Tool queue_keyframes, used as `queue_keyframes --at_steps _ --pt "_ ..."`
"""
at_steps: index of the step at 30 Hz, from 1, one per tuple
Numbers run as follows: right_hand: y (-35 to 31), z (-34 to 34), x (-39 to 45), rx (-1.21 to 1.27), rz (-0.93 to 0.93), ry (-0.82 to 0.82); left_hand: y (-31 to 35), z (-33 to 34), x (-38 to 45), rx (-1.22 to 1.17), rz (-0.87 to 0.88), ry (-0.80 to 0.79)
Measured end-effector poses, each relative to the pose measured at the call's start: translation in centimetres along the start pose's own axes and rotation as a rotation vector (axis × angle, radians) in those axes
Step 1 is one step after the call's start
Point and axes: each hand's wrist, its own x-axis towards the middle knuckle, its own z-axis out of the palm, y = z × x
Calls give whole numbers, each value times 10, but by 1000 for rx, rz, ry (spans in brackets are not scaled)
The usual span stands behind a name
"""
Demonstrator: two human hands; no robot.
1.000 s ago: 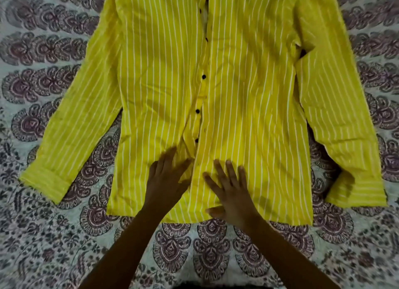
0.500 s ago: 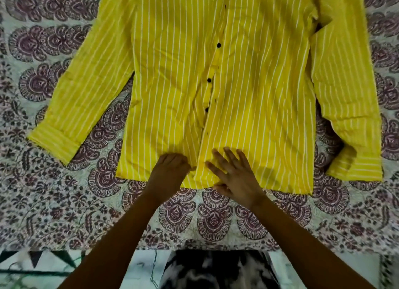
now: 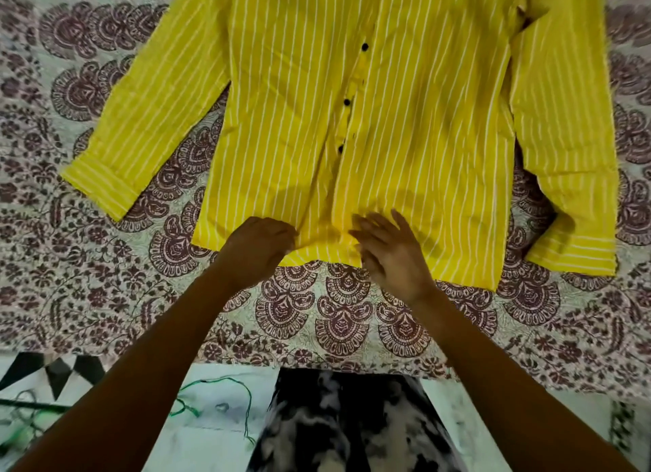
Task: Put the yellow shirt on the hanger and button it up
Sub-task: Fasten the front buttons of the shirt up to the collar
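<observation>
The yellow shirt [image 3: 405,119] with thin white stripes lies flat, front up, on a patterned bedsheet, its sleeves spread to both sides. Small black buttons [image 3: 347,101] run down the placket; the collar is out of frame at the top. My left hand [image 3: 257,246] has its fingers curled at the bottom hem of the shirt's left front panel, gripping the cloth. My right hand [image 3: 391,256] lies with straight, spread fingers on the hem beside the placket. No hanger is in view.
The maroon paisley bedsheet [image 3: 105,278] covers the bed, whose near edge runs across the lower frame. Below it show a tiled floor with a green cord [image 3: 211,397] and my black-and-white patterned clothing [image 3: 345,426].
Both hands have slid down the shirt front to its bottom hem. My left hand has gone from flat to curled on the cloth. The view has tipped down, showing the bed's edge and floor.
</observation>
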Motion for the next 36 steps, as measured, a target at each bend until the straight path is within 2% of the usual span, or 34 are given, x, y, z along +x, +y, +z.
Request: queue_keyframes --at_steps 4,7,9,11,14,16,18,22,27,33,36 --pt "21 -5 -28 -67 -37 -88 -6 10 -10 198 -56 -30" --pt "21 2 -34 -67 36 -204 -1 15 -3 338 -160 -59" --pt "14 3 -29 -50 113 -193 15 12 11 381 -246 -47" --pt "5 2 -19 -63 196 -107 35 8 29 250 -338 17" --pt "-9 5 -2 -72 202 21 58 10 56 -154 -497 125" --pt "-15 11 9 -11 198 30 65 17 71 -335 -577 198" --pt "-18 16 21 73 286 11 67 23 82 -463 -655 245" --pt "-19 16 40 179 579 -18 65 32 92 -507 -763 210" --pt "-18 14 58 148 802 -38 68 37 97 -369 -719 155" --pt "-12 5 69 23 794 -163 63 38 99 -421 -740 176" --pt "-1 5 64 81 713 -79 62 36 101 -479 -777 161"
